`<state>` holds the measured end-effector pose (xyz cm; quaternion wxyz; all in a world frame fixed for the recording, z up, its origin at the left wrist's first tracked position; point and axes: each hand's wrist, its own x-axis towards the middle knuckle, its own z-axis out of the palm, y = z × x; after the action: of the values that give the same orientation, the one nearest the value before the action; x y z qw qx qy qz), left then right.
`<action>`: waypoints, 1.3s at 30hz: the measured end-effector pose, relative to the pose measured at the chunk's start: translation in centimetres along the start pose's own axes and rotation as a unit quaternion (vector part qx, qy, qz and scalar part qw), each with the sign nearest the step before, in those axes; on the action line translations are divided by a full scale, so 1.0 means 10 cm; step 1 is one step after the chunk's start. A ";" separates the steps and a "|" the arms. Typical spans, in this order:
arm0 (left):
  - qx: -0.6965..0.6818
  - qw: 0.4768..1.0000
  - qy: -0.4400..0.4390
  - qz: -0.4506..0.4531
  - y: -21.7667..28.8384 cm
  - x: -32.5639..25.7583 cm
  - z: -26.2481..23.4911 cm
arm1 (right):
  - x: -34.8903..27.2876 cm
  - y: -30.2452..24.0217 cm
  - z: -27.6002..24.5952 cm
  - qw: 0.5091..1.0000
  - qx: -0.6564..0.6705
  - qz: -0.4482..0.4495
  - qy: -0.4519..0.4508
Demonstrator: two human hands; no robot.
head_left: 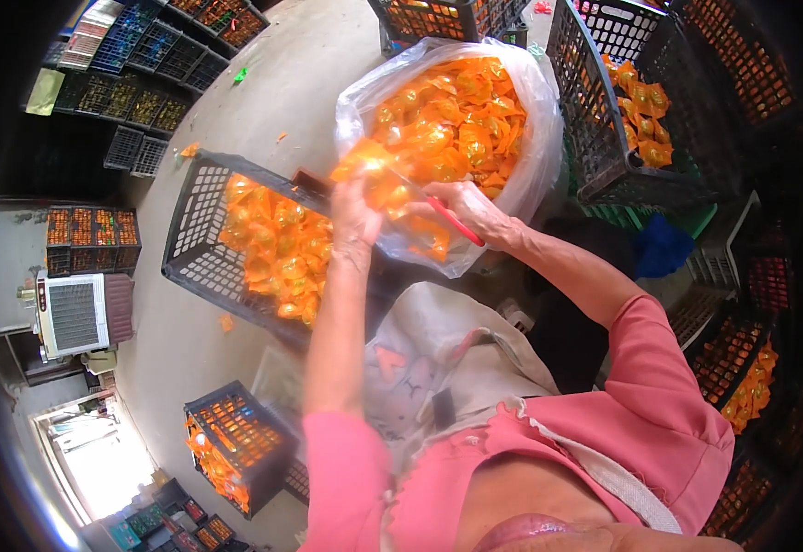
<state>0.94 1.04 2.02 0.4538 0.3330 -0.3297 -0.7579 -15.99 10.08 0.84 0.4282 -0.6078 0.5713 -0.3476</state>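
At the far left, a boxy white appliance with a dark grille (75, 313) is standing by the wall. Nearer, a rectangular black plastic lattice crate (194, 221) is sitting tilted across the view, holding small orange-wrapped pieces (277, 244). Just beside its right edge, the left hand (357, 216) is gripping a blurred bundle of bright orange wrapping (369, 167), its fingers closed at the lower end. The bundle is lying directly beyond that hand, which is nearer to it than the other; blur is hiding its long axis. To its right, the right hand (477, 210) is closing around a slim curved red handle (456, 222), slanting from upper left to lower right; what tool it belongs to, I cannot tell. Behind both hands, a wide-mouthed translucent plastic bag (355, 115) is standing open, full of more orange-wrapped pieces. Farther right, a tall black plastic crate (578, 97) is holding a few more. No brand, label or writing is showing legibly on the wrappers; a pink-and-dark print is decorating the pale apron (461, 336).
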 end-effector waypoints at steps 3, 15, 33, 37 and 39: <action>0.002 1.000 -0.017 -0.023 -0.01 0.00 0.04 | -0.02 0.04 -0.03 0.999 0.014 -0.009 0.042; -0.001 0.999 -0.039 -0.032 -0.02 0.07 -0.13 | 0.08 0.01 -0.22 0.996 -0.028 -0.059 0.056; 0.167 0.985 -0.030 -0.027 0.25 -0.02 -0.06 | 0.06 -0.01 -0.36 0.981 -0.171 -0.088 0.018; 0.228 0.966 -0.108 -0.047 0.19 0.01 -0.07 | 0.07 0.07 -0.32 0.962 -0.236 -0.128 0.052; 0.220 0.967 -0.120 -0.045 0.17 0.02 -0.04 | 0.06 0.05 -0.32 0.968 -0.232 -0.093 0.024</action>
<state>2.01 0.09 3.11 0.2917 0.3455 -0.5254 -0.7208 -19.04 9.06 1.60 0.2272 -0.7324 0.5873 -0.2589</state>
